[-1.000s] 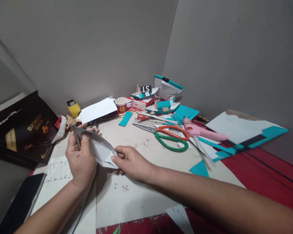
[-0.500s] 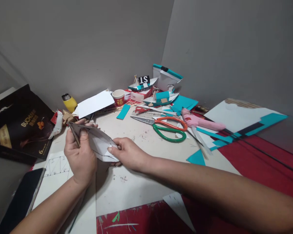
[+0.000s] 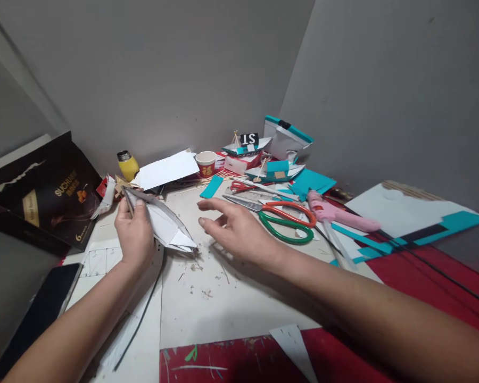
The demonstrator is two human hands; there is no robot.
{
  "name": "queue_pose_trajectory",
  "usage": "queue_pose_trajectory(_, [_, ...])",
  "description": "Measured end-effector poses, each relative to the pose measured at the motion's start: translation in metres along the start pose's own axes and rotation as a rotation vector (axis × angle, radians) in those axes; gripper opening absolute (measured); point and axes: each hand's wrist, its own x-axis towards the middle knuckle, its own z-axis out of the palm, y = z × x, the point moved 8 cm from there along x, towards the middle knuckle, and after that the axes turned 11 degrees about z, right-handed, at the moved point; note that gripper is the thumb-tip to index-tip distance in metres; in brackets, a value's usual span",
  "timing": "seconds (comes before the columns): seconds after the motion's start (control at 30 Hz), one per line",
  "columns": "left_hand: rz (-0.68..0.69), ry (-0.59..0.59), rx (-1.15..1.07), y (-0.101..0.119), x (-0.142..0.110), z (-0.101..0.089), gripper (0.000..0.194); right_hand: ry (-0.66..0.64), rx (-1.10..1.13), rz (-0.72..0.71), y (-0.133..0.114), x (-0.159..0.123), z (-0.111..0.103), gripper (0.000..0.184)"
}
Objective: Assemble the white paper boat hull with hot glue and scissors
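My left hand (image 3: 135,234) is closed around the near-left end of a small boat hull (image 3: 164,225) folded from white and grey card. Its thumb presses inside the hull, whose pointed far end sticks out to the right, above the table. My right hand (image 3: 239,231) is in the air to the right of that tip, touching nothing, thumb and fingers apart. Just beyond it lie large scissors (image 3: 259,207) with one orange and one green handle. A teal card strip (image 3: 212,187) rests behind the gap between my hands.
Two finished model boats (image 3: 247,144) stand at the back, near a paper cup (image 3: 206,164) and a yellow bottle (image 3: 128,166). To the right lies a pink glue gun (image 3: 339,213) with its cable. A black box (image 3: 43,197) and a dark phone-like slab (image 3: 40,314) are left.
My right hand has let go of the hull's right end and moved right, its fingers opening. My left hand keeps hold of the hull. The view has shifted slightly left.
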Motion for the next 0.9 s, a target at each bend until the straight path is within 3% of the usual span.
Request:
queue_pose_trajectory(0.17, [-0.052,-0.021,-0.042,-0.003,-0.002,0.003,0.02,-0.058,-0.489,-0.085,-0.001,0.0,-0.025,0.029])
queue_pose_trajectory(0.23, [-0.101,-0.022,-0.052,0.0,-0.005,0.005,0.019,-0.069,-0.747,-0.063,0.019,-0.003,-0.038,0.025])
queue_pose_trajectory(0.37, [-0.334,0.004,-0.041,-0.01,-0.018,0.008,0.018,-0.098,-1.128,0.064,0.072,-0.014,-0.06,0.02])
queue_pose_trajectory(0.47, [-0.56,-0.032,-0.038,-0.025,-0.031,0.013,0.018,-0.138,-1.171,0.112,0.095,-0.021,-0.065,0.019])
queue_pose_trajectory(0.57, [-0.718,-0.056,-0.029,-0.037,-0.041,0.014,0.018,-0.172,-1.14,0.13,0.101,-0.018,-0.066,0.022])
queue_pose_trajectory(0.77, [-0.847,-0.104,-0.078,-0.049,-0.047,0.015,0.01,-0.139,-1.152,0.138,0.107,-0.003,-0.071,0.027])
queue_pose_trajectory(0.9, [-0.844,-0.103,-0.101,-0.048,-0.048,0.016,0.008,-0.14,-1.191,0.212,0.123,0.003,-0.074,0.021])
